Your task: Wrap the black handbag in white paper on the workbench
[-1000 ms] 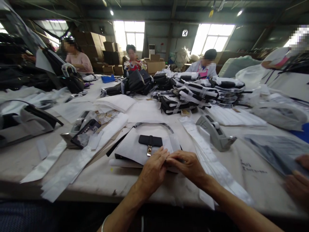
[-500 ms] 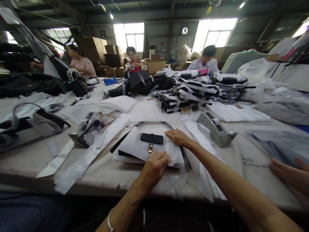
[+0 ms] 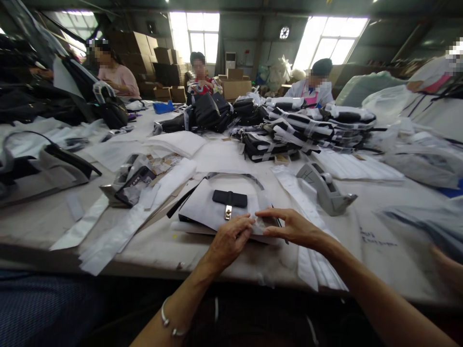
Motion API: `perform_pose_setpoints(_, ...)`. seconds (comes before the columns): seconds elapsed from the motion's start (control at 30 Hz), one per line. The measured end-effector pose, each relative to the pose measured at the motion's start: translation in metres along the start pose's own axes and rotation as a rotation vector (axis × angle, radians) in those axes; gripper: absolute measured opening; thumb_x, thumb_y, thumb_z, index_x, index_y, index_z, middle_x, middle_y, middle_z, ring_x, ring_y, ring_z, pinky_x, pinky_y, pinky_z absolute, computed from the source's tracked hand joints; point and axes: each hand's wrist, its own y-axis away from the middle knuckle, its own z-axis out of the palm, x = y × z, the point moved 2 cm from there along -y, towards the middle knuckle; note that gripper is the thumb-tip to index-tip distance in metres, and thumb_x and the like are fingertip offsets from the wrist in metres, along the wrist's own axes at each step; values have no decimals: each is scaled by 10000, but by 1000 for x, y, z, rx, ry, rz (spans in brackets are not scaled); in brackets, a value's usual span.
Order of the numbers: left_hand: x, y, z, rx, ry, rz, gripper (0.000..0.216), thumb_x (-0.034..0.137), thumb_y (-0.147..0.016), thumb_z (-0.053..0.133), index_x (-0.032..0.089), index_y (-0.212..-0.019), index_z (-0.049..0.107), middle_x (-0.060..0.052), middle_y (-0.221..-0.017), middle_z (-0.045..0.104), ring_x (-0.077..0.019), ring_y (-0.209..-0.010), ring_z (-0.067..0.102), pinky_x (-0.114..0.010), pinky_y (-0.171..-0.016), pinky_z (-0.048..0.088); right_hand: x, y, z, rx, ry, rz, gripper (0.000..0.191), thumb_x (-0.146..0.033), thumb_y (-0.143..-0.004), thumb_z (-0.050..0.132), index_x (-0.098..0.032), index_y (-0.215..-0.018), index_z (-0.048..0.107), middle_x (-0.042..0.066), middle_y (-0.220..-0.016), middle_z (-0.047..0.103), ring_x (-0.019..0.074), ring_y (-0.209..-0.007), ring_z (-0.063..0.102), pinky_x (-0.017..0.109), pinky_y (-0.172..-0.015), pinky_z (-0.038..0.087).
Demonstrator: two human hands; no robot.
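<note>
A handbag (image 3: 202, 205) lies on the table in front of me, wrapped in a white sheet. Its black strap tab (image 3: 237, 198) and gold clasp (image 3: 227, 212) show through the wrapping, and a covered handle (image 3: 249, 178) arches behind. My left hand (image 3: 231, 238) rests on the near edge of the wrapping just below the clasp, fingers laid forward on the sheet. At the bag's right side, my right hand (image 3: 296, 226) has thumb and fingers apart over the folded wrapping. Its fingertips are close to those of my left hand.
Tape dispensers stand left (image 3: 126, 185) and right (image 3: 321, 190) of the bag. White strips (image 3: 144, 212) lie nearby. Wrapped black bags (image 3: 289, 130) are piled farther back. A co-worker's hand (image 3: 448, 267) is at the right edge beside grey plastic (image 3: 415, 226). Other people sit across the table.
My right hand has drawn back toward me from the top right of the bag, and its thumb and fingers have spread. My left hand stays near the bag's front edge. The view has tilted down.
</note>
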Motion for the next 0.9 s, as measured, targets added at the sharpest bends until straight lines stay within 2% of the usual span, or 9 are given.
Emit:
perform_pose_setpoints(0.13,-2,1,0,-12,-6,-27,152,144,-944,508,206,-1025,619,-61,-1175,687,-189,-1175,616,-341,-1034,484,9,3,9,33,84,-116,511,-401,-774,785,-269,-1250,658,58,-1265,680,283,-1205,606,487,-1116,402)
perform_pose_setpoints(0.27,-5,6,7,-64,-140,71,167,93,-914,486,195,-999,587,-66,-1104,694,-192,-1136,629,-394,-1103,424,20,8,24,77,262,-332,413,-247,-854,706,-297,-1258,639,50,-1272,676,255,-1224,597,538,-1154,328)
perform_pose_setpoints(0.37,-7,11,10,-146,-225,153,288,37,-859,509,197,-1090,572,-71,-1184,669,-193,-1183,599,-432,-1161,349,26,13,32,140,376,-411,429,-170,-880,642,-274,-1294,602,68,-1277,671,248,-1258,569,556,-1141,340)
perform_pose_setpoints(0.47,-9,13,9,-176,-250,203,318,38,-842,537,202,-1112,571,-80,-1218,646,-193,-1231,564,-423,-1164,343,19,25,32,205,462,-446,442,-185,-890,635,-248,-1324,573,89,-1304,649,255,-1287,541,554,-1135,353)
perform_pose_setpoints(0.6,-10,12,7,-163,-263,222,291,27,-896,468,217,-1084,583,-56,-1174,663,-163,-1170,597,-403,-1153,358,-2,59,33,321,475,-538,321,-181,-881,664,-228,-1198,638,68,-1157,714,230,-1198,601,483,-1114,407)
perform_pose_setpoints(0.67,-10,12,7,-166,-275,221,281,25,-915,437,213,-1055,591,-52,-1162,669,-158,-1160,602,-401,-1155,353,-7,77,43,245,477,-540,295,-196,-874,675,-222,-1167,650,61,-1101,729,226,-1149,624,435,-1062,467)
perform_pose_setpoints(0.77,-8,12,8,-169,-318,240,283,28,-925,423,206,-1058,599,-58,-1170,667,-162,-1178,594,-399,-1151,359,1,92,67,115,519,-450,386,-251,-864,678,-205,-1243,621,98,-1189,697,268,-1161,614,433,-991,528)
perform_pose_setpoints(0.9,-2,14,4,-250,-480,361,255,84,-962,431,186,-1124,598,-82,-1202,661,-196,-1225,567,-457,-1153,341,17,90,89,201,474,-378,294,-162,-909,560,-221,-1182,652,97,-1159,701,257,-1084,645,428,-924,563)
